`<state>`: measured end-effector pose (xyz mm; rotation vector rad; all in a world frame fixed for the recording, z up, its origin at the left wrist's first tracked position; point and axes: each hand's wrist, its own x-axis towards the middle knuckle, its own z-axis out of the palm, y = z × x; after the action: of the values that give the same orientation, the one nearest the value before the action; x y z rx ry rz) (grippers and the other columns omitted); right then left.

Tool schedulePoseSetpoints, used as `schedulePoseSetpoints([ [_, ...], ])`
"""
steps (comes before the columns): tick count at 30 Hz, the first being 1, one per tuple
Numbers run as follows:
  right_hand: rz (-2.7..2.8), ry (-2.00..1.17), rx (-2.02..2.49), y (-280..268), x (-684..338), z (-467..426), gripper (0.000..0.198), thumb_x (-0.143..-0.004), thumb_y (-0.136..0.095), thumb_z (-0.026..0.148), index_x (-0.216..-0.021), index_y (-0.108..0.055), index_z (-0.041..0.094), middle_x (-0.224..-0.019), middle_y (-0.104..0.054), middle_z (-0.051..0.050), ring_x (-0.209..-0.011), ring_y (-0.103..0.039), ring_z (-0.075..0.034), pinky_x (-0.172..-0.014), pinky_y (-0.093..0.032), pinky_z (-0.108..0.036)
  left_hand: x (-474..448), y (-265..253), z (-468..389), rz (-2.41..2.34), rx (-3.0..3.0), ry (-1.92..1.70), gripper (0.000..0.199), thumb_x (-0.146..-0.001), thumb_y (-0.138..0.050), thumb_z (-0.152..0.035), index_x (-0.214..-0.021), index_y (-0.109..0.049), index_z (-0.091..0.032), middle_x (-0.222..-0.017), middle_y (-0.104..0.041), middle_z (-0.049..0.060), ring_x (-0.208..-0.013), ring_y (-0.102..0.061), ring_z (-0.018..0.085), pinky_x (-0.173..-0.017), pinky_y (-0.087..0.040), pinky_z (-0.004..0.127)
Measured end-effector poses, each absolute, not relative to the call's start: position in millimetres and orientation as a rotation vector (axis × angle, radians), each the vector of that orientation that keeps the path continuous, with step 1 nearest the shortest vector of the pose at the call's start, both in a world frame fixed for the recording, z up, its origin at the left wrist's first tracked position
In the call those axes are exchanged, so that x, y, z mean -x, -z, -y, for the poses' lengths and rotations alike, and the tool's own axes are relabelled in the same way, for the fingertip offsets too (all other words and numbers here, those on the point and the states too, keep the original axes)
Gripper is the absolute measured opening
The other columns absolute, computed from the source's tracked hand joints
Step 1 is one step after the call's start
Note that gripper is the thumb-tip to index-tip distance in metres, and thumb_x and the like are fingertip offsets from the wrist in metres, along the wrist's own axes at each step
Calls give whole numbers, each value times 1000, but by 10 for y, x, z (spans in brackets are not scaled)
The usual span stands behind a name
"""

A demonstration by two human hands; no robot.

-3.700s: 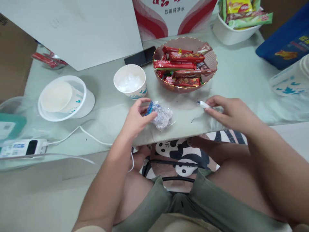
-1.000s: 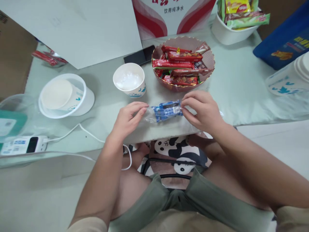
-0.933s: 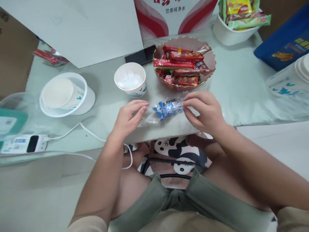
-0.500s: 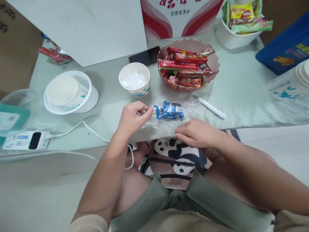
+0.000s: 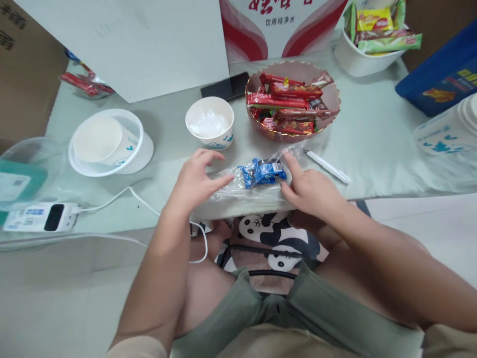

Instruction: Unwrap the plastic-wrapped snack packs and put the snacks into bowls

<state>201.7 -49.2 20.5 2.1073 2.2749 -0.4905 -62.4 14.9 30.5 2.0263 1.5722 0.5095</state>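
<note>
**Left hand (image 5: 192, 176) and right hand (image 5: 313, 189) both spread wide**

On my feed, blue packets (image 5: 263, 171) lay between them amid clear film (image 5: 225, 188) on the table (image 5: 376, 144); from there I saw a slim white tool (image 5: 330, 167) at three o'clock, a white cup (image 5: 209, 122) at eleven.

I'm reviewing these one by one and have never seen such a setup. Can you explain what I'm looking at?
There's no machine: a person works with two bare hands, the left hand and the right hand. Every picture comes from one head-worn camera looking forward and down. On the cloth-covered table, blue-wrapped packets lie amid crinkled clear plastic between the hands. Both hands are open and seem to grip nothing; whether they touch the plastic is hard to tell. A slim white tool, apparently a utility knife, lies beside the right hand. Farther back are a paper cup, a phone, and a scalloped bowl of red-wrapped bars.
</note>
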Motion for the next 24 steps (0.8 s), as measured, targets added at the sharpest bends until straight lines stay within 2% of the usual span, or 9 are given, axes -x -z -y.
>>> schedulePoseSetpoints([
  [3,-2514,295,-2084,-167,-1941,402,60,-95,-50,37,-152,-48,19,-82,-70,-12,-67,-61,-27,-63,-43,-37,451,-308,-71,-1446,-2102,-525,44,-75,-80,-51,-104,-71,-19,-121,-68,9,-112,-65,27,-102,-51,40],
  [6,-2801,226,-1967,-80,-1844,295,49,-92,-56,34,-139,-63,21,-114,-69,-17,-96,-63,-32,-79,-49,-42,279,-292,14,-1460,-2192,-325,56,-76,-78,-56,-117,-69,-19,-128,-66,12,-117,-65,32,-104,-51,45],
  [8,-2904,354,-1889,-10,-1787,236,59,-88,-61,33,-146,-58,24,-133,-63,-18,-115,-59,-36,-93,-48,-48,204,-281,59,-1501,-2260,-163,54,-80,-74,-52,-122,-68,-19,-132,-66,15,-121,-63,36,-103,-52,48],
  [10,-2924,527,-1868,49,-1744,197,76,-85,-62,31,-159,-42,27,-144,-59,-16,-125,-56,-37,-100,-44,-53,163,-279,91,-1542,-2298,-79,45,-84,-68,-43,-121,-68,-18,-135,-66,17,-125,-61,39,-101,-53,50],
  [12,-2932,655,-1864,87,-1714,179,86,-85,-60,28,-165,-29,27,-146,-59,-15,-129,-55,-36,-104,-41,-55,147,-286,110,-1581,-2295,-64,35,-88,-61,-34,-118,-69,-18,-132,-68,17,-124,-62,40,-98,-54,50],
  [15,-3002,731,-1836,117,-1692,173,88,-84,-58,24,-165,-24,24,-149,-58,-16,-136,-53,-34,-108,-40,-53,148,-301,126,-1604,-2270,-84,29,-90,-55,-27,-115,-68,-20,-125,-71,15,-118,-66,38,-91,-56,48],
  [20,-3006,705,-1851,169,-1701,165,85,-79,-60,20,-159,-33,23,-154,-50,-18,-138,-50,-36,-108,-42,-56,167,-300,154,-1578,-2248,-156,56,-83,-65,-25,-138,-53,-22,-139,-65,14,-120,-66,36,-86,-57,45],
  [24,-2992,687,-1955,198,-1732,166,78,-78,-62,20,-152,-40,23,-144,-48,-18,-131,-52,-35,-105,-48,-52,223,-307,140,-1662,-2225,-126,32,-83,-60,-22,-115,-60,-21,-123,-69,15,-108,-69,35,-80,-55,43],
])
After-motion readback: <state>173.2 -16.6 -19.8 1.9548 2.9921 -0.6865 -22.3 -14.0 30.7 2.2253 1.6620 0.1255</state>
